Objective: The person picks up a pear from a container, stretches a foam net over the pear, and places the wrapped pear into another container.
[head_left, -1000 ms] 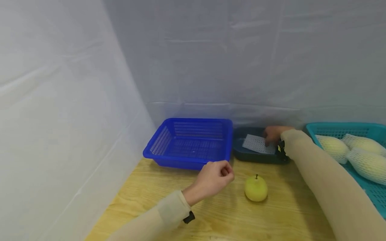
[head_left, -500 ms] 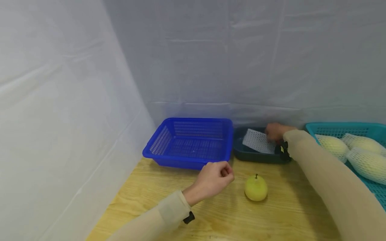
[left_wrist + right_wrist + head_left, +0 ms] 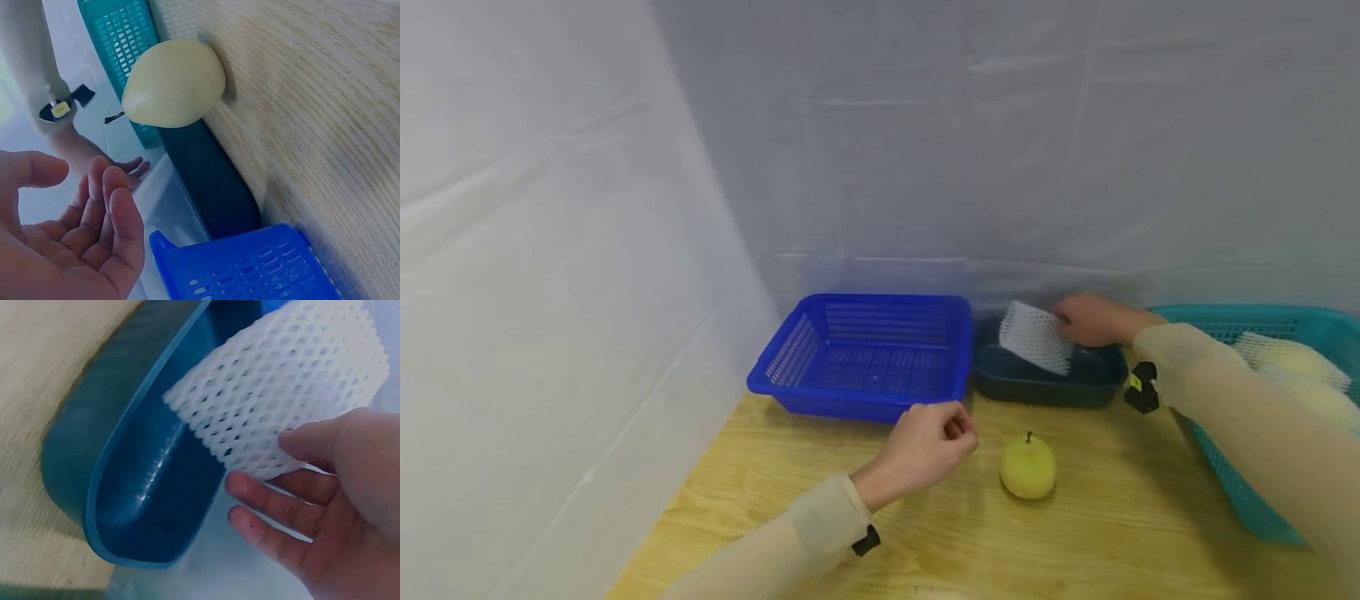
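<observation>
Over the dark teal tray (image 3: 1045, 390), my right hand (image 3: 1093, 320) pinches a white foam net sleeve (image 3: 1036, 337) at its right edge. In the right wrist view, the thumb lies on the near face of the net (image 3: 281, 381), with fingers behind it and the tray (image 3: 134, 494) below. My left hand (image 3: 925, 443) hovers in front of the blue basket, holding nothing; the left wrist view shows its fingers (image 3: 125, 215) loosely curled and the palm bare. A yellow pear (image 3: 1028, 467) with a dark stem stands on the table to the right of my left hand.
At the back left is a blue plastic basket (image 3: 859, 406). A teal basket (image 3: 1247, 492) on the right holds several pears in white foam nets (image 3: 1292, 360), partly hidden by my right arm. Pale sheeting (image 3: 880, 167) rises behind the wooden table (image 3: 925, 550).
My right hand has lifted the foam net sleeve up from the tray, and the arm has drawn slightly right. The left hand keeps its place, and the pear stays on the table.
</observation>
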The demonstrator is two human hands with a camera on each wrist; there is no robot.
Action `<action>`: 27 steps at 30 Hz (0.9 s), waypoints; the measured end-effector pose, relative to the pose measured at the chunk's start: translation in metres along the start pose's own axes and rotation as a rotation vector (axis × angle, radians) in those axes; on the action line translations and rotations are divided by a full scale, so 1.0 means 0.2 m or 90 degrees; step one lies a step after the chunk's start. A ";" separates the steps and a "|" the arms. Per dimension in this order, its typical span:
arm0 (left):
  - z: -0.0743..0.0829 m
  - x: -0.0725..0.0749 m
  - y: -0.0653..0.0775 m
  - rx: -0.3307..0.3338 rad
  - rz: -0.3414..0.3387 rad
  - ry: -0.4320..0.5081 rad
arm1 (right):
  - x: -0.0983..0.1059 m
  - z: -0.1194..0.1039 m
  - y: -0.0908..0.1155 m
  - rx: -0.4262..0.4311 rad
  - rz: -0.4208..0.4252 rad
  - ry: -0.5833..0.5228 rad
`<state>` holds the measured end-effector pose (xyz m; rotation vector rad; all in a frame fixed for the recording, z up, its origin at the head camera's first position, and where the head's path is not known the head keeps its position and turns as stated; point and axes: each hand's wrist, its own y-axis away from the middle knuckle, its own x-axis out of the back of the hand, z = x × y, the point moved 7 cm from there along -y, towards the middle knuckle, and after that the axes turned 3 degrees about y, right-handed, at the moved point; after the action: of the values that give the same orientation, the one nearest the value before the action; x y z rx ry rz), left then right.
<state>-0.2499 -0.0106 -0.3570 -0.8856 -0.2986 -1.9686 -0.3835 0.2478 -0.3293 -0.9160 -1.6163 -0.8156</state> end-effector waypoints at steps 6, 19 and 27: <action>0.01 0.00 -0.01 0.001 0.001 0.002 | 0.07 -0.10 0.11 0.018 0.057 -0.026; 0.04 -0.01 -0.06 -0.027 0.015 0.032 | 0.15 -0.42 0.39 0.113 0.227 -0.059; 0.05 -0.08 -0.11 0.013 -0.025 0.252 | 0.11 -0.59 0.49 0.175 0.271 -0.112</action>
<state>-0.2578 0.0168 -0.3570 -0.4641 -0.1059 -2.1201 -0.2474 0.1953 -0.2780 -1.1018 -1.5553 -0.2182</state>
